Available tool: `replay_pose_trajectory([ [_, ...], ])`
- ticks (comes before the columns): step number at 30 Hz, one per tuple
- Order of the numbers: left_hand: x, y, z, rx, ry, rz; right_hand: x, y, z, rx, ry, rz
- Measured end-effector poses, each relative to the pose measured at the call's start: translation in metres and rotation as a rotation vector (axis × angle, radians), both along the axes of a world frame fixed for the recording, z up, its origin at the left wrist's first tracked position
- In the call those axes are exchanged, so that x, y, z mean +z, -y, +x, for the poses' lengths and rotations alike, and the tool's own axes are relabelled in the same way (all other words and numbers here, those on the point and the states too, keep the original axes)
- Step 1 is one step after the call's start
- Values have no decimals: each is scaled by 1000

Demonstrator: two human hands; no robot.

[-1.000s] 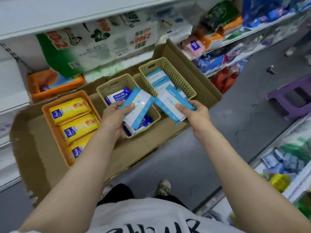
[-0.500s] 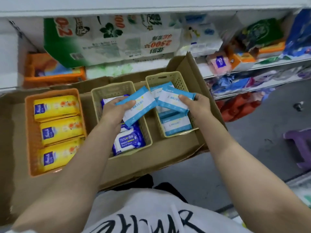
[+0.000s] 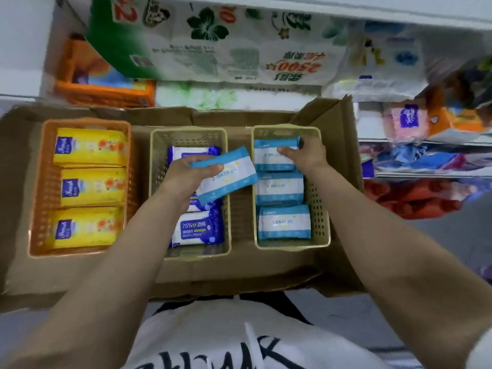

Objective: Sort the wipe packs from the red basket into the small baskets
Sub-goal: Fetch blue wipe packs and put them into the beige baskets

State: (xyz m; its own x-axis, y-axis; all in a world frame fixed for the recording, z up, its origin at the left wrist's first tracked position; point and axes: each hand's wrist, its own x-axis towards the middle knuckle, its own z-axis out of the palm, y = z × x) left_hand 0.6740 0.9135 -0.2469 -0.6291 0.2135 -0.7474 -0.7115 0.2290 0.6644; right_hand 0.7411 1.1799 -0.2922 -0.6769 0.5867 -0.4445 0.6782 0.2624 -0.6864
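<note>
Left hand (image 3: pixel 186 174) grips a light-blue wipe pack (image 3: pixel 226 177), long axis slanting toward the beige basket (image 3: pixel 319 209) just right of its fingers; right hand (image 3: pixel 303 155) presses another pack (image 3: pixel 274 155) inside.

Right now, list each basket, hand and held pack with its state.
Orange basket: holds three yellow packs in a row.
Middle basket: holds dark blue alcohol wipe packs.
Right basket: holds light blue packs.
Left hand: grips a light blue pack above the middle basket.
Right hand: sets the far pack into the right basket.
</note>
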Motion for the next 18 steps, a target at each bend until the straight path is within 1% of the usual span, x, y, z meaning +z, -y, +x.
replay_pose_trajectory([
  [2, -2, -3, 3, 15, 13, -27, -11, -3, -6, 75, 24, 64],
  [4, -4, -7, 7, 12, 8, -48, -19, -5, -9, 106, 72, 177],
  [6, -6, -13, 11, 12, 6, -61, -23, -3, -9, 152, 137, 338],
  [8, -6, -21, 15, 21, 0, -55, -24, 0, -6, 244, 178, 501],
  [10, -5, -31, 21, 11, -11, -74, -19, 1, -1, 303, 151, 642],
  [11, -6, -36, 22, -2, -11, -83, -15, 1, 2, 301, 86, 678],
  [12, -6, -40, 23, -17, -7, -81, -10, 3, 2, 283, 0, 649],
  [13, -6, -45, 24, -33, -5, -76, -2, 4, 2, 252, -86, 523],
  [14, -5, -51, 25, -49, -3, -73, 7, 5, 1, 229, -133, 313],
  [15, -5, -57, 25, -67, -3, -70, 16, 5, 1, 240, -132, 65],
  [16, -5, -63, 26, -82, -7, -60, 23, 5, 1, 298, -82, -161],
  [17, -6, -70, 27, -86, -16, -47, 26, 2, 3, 394, -4, -279],
  [18, -9, -77, 30, -72, -34, -36, 28, -2, 6, 461, 55, -317],
])
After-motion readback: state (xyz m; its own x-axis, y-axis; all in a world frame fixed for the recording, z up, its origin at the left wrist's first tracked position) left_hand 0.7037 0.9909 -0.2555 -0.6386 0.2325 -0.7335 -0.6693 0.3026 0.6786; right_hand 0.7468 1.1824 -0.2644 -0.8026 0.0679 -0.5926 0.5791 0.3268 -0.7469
